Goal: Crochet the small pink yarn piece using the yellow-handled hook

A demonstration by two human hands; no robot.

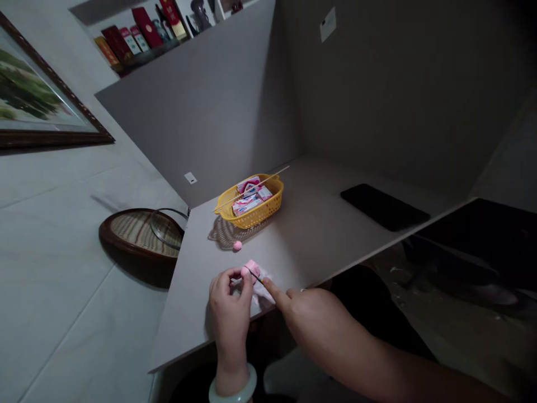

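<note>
Home room: framed painting (pixel 37 84), display shelf (pixel 138 45)

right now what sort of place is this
Likely a home or small office: a grey desk built into a panelled corner, a framed landscape painting on the wall, and a shelf of boxes and ornaments.

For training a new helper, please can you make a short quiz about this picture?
1. Which hand wears the pale bangle, left or right?
2. True or false: the small pink ball lies inside the yellow basket.
3. What colour is the piece that the left hand holds?

Key: 1. Left. 2. False. 3. Pink.
</note>
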